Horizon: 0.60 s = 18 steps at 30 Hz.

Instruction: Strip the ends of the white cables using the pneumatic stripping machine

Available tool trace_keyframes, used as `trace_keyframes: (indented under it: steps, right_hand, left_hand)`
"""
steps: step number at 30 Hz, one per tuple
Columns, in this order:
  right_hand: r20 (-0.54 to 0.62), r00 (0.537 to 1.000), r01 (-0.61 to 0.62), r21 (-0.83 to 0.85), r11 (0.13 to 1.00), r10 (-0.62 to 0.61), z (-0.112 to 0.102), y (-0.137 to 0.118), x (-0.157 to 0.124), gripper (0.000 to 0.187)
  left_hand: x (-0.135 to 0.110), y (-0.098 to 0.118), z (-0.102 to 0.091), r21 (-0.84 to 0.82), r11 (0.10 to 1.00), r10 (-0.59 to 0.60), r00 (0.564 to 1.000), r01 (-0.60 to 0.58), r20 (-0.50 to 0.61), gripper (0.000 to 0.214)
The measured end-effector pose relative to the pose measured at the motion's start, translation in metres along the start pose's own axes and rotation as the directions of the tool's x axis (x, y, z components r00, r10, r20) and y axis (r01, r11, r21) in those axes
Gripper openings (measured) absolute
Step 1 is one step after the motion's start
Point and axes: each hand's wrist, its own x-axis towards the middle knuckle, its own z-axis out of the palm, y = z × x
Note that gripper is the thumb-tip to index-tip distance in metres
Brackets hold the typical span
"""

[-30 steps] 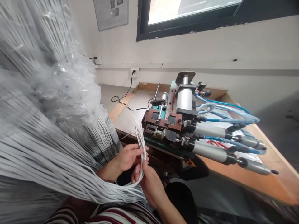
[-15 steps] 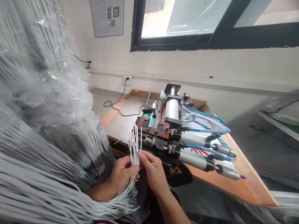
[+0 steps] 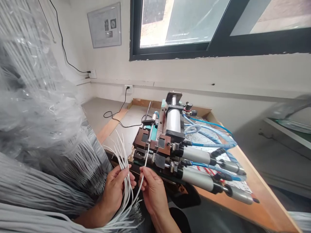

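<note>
The wooden bench (image 3: 264,207) bears a pneumatic machine (image 3: 170,142) and a black cable (image 3: 116,118).

Bright daylight from far window (image 3: 194,22), slightly overexposed; soft shadows. Wide-angle bending at edges; plastic wrap (image 3: 36,106) near left blurred, glary.

The white wires (image 3: 125,181) look like smooth plastic, a little shiny. The clear wrap (image 3: 41,110) over the big bundle is thin plastic, crinkly and glossy. The machine (image 3: 167,145) is metal: its round tubes (image 3: 201,178) are smooth, shiny silver, and its front blocks (image 3: 142,137) are dull brown. The blue hoses (image 3: 213,129) look like soft, glossy plastic. The desk (image 3: 267,207) is wood, smooth and matt, with a grey matt sheet (image 3: 131,119) on top. The wall (image 3: 218,77) is matt and a bit rough.
</note>
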Motion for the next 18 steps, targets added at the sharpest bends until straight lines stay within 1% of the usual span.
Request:
trace_keyframes:
  steps: [2, 6, 9, 11, 14, 16, 18]
  right_hand:
    - [0.002, 0.999, -0.037, 0.035, 0.999, 0.037, 0.001, -0.002, 0.003, 0.023]
    - [0.037, 0.992, -0.123, 0.091, 0.988, 0.120, 0.003, -0.007, 0.008, 0.024]
    - [0.055, 0.990, -0.138, 0.096, 0.986, 0.133, 0.005, -0.008, 0.010, 0.024]
    - [0.073, 0.988, -0.142, 0.089, 0.986, 0.136, 0.006, -0.008, 0.009, 0.023]
    - [0.159, 0.974, -0.174, 0.049, 0.983, 0.165, 0.009, -0.006, 0.005, 0.026]
    - [0.186, 0.970, -0.157, -0.012, 0.988, 0.156, 0.009, -0.004, 0.002, 0.027]
    - [0.157, 0.984, -0.077, -0.079, 0.994, 0.089, 0.009, -0.003, -0.002, 0.024]
  left_hand:
    - [0.002, 0.001, 0.001, -0.001, 1.000, 0.004, 1.000, -0.004, -0.014, 0.018]
    - [0.005, 0.002, 0.002, 0.032, 0.997, 0.065, 0.998, -0.065, -0.010, 0.016]
    - [0.007, -0.001, 0.000, 0.099, 0.988, 0.118, 0.993, -0.117, -0.002, 0.015]
    - [0.007, -0.003, -0.003, 0.167, 0.974, 0.153, 0.988, -0.155, 0.022, 0.014]
    - [0.004, -0.003, -0.006, 0.286, 0.935, 0.187, 0.977, -0.210, 0.105, 0.015]
    - [0.001, -0.002, -0.006, 0.360, 0.907, 0.173, 0.972, -0.221, 0.159, 0.015]
    - [-0.002, -0.001, -0.006, 0.411, 0.886, 0.148, 0.972, -0.213, 0.184, 0.014]
